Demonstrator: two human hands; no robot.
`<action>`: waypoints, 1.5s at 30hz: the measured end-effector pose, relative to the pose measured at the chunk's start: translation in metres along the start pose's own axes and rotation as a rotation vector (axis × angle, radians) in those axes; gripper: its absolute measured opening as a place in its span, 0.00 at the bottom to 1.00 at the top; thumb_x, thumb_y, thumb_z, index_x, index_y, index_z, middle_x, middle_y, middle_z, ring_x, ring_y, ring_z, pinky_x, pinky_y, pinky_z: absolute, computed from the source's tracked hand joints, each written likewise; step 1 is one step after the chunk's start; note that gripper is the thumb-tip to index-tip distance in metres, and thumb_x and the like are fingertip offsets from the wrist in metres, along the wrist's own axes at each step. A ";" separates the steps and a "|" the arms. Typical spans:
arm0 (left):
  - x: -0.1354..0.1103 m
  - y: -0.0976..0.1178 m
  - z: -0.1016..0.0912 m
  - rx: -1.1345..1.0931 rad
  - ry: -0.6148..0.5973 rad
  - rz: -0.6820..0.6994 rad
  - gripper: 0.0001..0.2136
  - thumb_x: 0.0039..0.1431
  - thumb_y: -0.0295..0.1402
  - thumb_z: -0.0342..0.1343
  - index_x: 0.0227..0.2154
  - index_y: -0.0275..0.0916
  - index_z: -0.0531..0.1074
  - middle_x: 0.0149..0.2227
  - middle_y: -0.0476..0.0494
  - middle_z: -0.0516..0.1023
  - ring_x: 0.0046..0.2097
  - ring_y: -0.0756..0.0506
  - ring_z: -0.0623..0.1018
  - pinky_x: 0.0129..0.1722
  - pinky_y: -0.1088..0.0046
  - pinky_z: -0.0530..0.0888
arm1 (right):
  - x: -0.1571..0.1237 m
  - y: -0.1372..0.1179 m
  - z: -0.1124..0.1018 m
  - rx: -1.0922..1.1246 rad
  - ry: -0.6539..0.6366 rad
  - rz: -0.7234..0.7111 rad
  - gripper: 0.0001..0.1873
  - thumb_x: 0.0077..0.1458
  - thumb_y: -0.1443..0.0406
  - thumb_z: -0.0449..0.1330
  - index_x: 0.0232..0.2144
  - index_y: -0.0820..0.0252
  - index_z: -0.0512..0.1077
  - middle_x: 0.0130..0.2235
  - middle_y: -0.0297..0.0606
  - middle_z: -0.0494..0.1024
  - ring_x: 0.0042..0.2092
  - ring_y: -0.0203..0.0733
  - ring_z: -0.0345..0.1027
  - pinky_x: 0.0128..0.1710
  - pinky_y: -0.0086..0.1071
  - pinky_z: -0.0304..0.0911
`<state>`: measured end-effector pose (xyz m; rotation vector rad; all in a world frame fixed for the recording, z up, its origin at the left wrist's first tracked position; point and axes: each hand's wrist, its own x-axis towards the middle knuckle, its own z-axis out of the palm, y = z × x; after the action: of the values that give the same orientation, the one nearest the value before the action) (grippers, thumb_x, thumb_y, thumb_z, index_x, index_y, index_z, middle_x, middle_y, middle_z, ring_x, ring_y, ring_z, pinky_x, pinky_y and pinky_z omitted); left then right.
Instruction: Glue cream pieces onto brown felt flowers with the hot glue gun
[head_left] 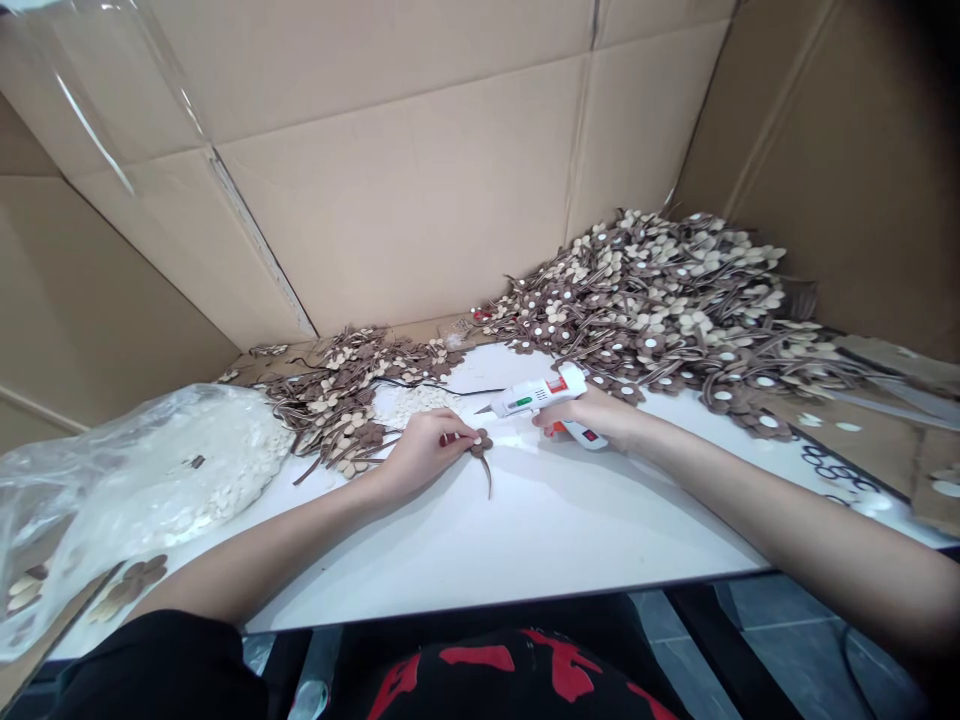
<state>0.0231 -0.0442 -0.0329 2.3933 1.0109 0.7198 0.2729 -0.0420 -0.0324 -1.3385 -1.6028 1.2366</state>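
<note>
My left hand (424, 446) rests on the white table (540, 530) with its fingers pressed down on a small brown flower piece (481, 444) whose stem trails toward me. My right hand (596, 415) grips a white glue gun (541, 393), its nozzle pointing left toward the flower piece and stopping just short of it. A black cord runs from the gun's tip area to the left. Both forearms stretch out over the table.
A large heap of brown and cream flower pieces (675, 300) lies at the back right. A smaller heap (341, 395) sits at the back left. A clear plastic bag of small white discs (165, 470) lies at the left. Cardboard walls (420, 180) enclose the table.
</note>
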 end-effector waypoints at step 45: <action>-0.010 -0.006 0.004 0.650 -0.092 0.420 0.14 0.64 0.28 0.39 0.47 0.37 0.65 0.40 0.38 0.71 0.44 0.46 0.72 0.41 0.69 0.73 | 0.000 0.000 0.001 0.018 0.023 0.029 0.08 0.35 0.66 0.60 0.24 0.62 0.72 0.25 0.36 0.75 0.27 0.39 0.66 0.25 0.28 0.60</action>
<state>0.0166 -0.0486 -0.0421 3.2312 0.7878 0.4442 0.2717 -0.0428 -0.0327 -1.3640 -1.5585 1.2456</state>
